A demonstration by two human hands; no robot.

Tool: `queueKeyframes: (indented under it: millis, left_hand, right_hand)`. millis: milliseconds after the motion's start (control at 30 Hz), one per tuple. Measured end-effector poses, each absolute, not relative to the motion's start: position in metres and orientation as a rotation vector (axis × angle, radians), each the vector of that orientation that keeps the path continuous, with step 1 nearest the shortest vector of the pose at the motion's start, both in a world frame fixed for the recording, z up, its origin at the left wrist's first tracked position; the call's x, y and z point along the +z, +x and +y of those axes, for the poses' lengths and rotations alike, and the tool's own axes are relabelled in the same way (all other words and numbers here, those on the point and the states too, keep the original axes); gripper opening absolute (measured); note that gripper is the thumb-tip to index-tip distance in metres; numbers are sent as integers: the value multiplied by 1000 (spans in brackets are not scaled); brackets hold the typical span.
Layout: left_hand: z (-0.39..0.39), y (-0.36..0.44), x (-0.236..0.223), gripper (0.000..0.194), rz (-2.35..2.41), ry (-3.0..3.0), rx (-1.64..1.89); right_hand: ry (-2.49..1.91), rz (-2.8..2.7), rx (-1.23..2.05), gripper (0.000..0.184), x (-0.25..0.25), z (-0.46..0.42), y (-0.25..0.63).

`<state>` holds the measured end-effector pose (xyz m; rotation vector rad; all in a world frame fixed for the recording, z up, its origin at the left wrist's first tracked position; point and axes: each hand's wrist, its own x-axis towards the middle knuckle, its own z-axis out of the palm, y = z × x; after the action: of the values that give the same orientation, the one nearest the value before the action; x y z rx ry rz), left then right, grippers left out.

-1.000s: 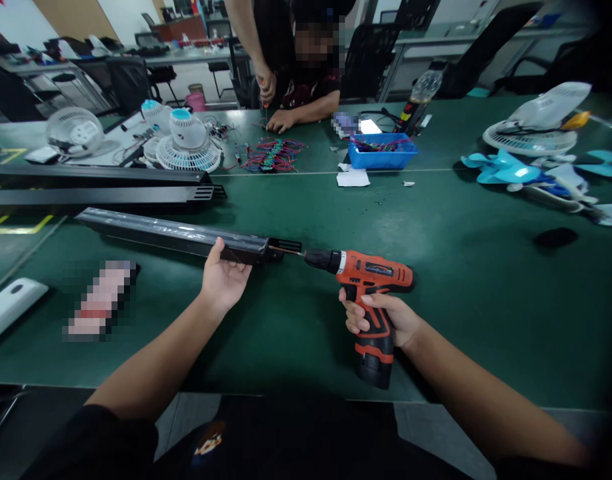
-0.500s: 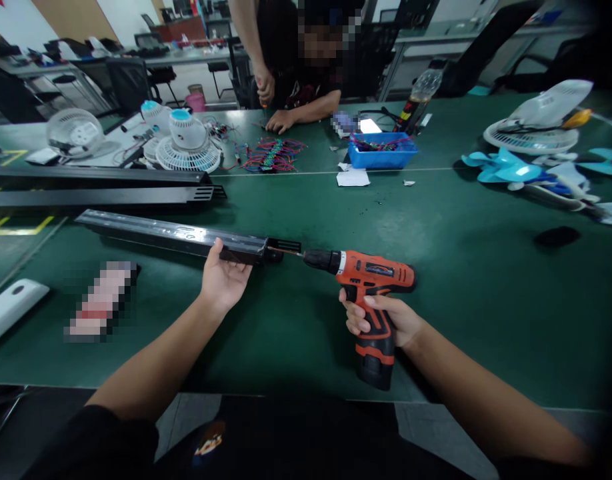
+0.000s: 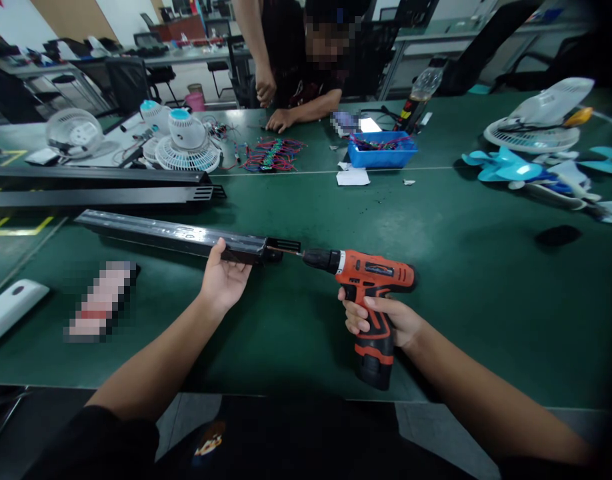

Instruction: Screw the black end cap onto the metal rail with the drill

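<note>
My left hand [image 3: 227, 277] is closed around the near right end of a long black metal channel [image 3: 176, 235], thumb on top and fingers underneath. In my right hand [image 3: 373, 315] is an orange and black cordless drill [image 3: 376, 270], gripped by its handle with a finger by the trigger. The drill points left, and its long thin bit [image 3: 289, 251] reaches into the slotted end of the channel. Where exactly the tip of the bit touches is hidden inside the channel.
Two more black channels [image 3: 96, 195] lie behind at left. White fan parts [image 3: 189, 143], wired circuit boards [image 3: 273, 155] and a blue bin [image 3: 383, 157] stand farther back. Blue fan blades [image 3: 506, 165] are at right. A phone [image 3: 103, 300] lies at left. A co-worker's hand [image 3: 280, 120] rests across the table.
My hands, the drill and the channel have hardly moved. Across the table, the co-worker's raised hand has shifted slightly and the head has lowered.
</note>
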<state>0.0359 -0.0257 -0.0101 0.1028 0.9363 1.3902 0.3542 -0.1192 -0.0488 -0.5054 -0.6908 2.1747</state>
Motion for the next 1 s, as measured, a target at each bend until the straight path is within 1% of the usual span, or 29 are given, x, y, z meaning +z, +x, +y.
queueKeyframes:
  millis: [100,300,400,500,700,767,1000]
  left_hand:
    - [-26,36,-9,31,933,93,1381]
    - [-26,37,-7,27,917,74,1381]
    - [-26,38,-6,23,924,67,1400]
    - [-26,39,-4,24,935,74,1397]
    - [-26,41,-5,26,926,80,1419]
    - [-26,41,-5,26,916,83,1424]
    - [-28,40,-6,28,904,80,1414]
  right_hand:
    - [-462,-664,2183,38,-50,-120,353]
    - [-366,-575,2247,60,-50,-120,352]
    - [-340,-544,2274,64,-50,-120,351]
    - [-343,-543,2277,60,-50,-120,350]
    - [-375,-519,2272,38,-52,-120,351]
    - [-392,-495,2276,34,-52,-120,352]
    - [-400,-509,2271,31,-50,-118,352]
